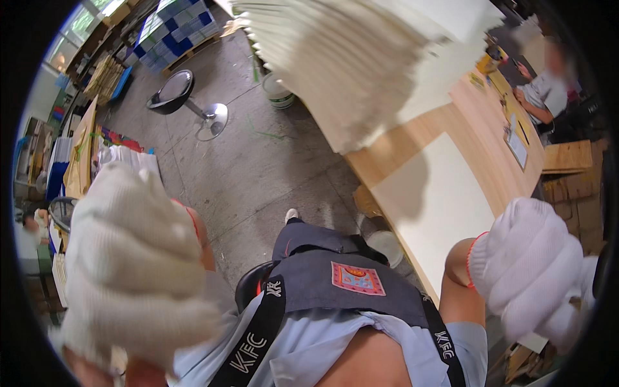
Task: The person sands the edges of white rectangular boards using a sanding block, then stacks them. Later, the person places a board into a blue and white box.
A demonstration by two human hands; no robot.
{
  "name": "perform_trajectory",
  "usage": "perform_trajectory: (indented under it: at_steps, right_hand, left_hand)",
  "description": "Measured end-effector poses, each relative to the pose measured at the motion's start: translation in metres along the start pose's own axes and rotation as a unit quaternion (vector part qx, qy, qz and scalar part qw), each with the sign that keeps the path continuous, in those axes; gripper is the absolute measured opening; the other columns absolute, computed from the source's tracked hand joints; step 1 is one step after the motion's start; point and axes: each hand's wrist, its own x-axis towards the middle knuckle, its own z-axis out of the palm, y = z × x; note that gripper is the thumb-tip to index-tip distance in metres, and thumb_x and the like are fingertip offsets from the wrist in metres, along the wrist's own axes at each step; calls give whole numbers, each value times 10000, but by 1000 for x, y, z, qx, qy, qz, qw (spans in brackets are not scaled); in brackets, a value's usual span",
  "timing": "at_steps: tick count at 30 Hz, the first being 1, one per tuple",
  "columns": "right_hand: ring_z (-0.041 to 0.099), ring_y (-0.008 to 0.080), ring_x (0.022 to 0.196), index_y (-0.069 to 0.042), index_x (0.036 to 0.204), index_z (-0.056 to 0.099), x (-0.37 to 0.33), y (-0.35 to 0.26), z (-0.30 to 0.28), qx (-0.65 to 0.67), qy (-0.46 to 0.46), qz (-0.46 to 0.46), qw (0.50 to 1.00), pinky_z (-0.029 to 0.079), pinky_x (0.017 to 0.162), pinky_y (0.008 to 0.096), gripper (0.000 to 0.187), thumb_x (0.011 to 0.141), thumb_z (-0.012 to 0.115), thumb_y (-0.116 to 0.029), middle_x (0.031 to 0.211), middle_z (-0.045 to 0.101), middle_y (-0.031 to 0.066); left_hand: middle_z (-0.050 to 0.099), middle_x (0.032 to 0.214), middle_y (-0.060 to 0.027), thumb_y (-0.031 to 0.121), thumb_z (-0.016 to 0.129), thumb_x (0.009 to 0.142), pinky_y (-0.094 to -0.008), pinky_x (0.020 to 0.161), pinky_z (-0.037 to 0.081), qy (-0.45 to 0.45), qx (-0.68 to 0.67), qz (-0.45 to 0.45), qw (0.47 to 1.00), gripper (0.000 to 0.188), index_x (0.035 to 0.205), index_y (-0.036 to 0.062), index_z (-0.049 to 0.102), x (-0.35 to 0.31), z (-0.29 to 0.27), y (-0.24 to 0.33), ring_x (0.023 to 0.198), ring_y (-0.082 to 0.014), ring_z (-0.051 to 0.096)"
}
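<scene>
Both my hands are raised close to the camera in white knit gloves with red-edged cuffs. My left hand (pixel 138 264) fills the left side, its fingers curled and bare fingertips showing at the lower edge. Over at the right rim, my right hand (pixel 529 271) is also closed, with the fingers bent. What either hand grips, if anything, is out of sight. Between them are my dark grey apron (pixel 309 277) with a colourful patch and black straps. A blank white sheet (pixel 445 187) lies on the wooden table (pixel 464 122), near a tall stack of off-white sheets (pixel 335 64).
A black stool (pixel 174 90) and a white bucket (pixel 277 90) stand on the grey floor. Blue-and-white stacked packs (pixel 177 32) sit on a pallet behind. Another person (pixel 548 97) works across the table; part of one more person (pixel 29 238) shows at far left.
</scene>
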Motion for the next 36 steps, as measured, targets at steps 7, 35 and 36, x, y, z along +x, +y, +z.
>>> perform_trajectory:
  at_steps: [7, 35, 36]
  right_hand:
    - [543, 50, 409, -134, 571, 636, 139, 85, 93, 191, 40, -293, 936, 340, 378, 154, 332, 893, 565, -102, 554, 621, -25]
    - [586, 111, 532, -132, 926, 574, 506, 370, 120, 341, 49, -311, 886, 418, 460, 227, 254, 980, 530, -377, 709, 633, 2]
    - [584, 110, 539, -132, 929, 574, 515, 383, 119, 358, 69, -298, 882, 419, 466, 227, 251, 982, 527, -373, 714, 630, 2]
  left_hand:
    - [658, 829, -24, 362, 631, 900, -279, 607, 442, 47, 45, -67, 996, 220, 960, 154, 667, -72, -76, 31, 691, -161, 599]
    - [703, 848, -67, 218, 687, 891, -299, 590, 489, 308, 184, -260, 897, 123, 992, 157, 653, -174, -281, -259, 670, -192, 643]
    - [701, 844, -70, 226, 687, 892, -305, 590, 491, 322, 179, -270, 890, 126, 981, 144, 653, -176, -290, -281, 675, -199, 648]
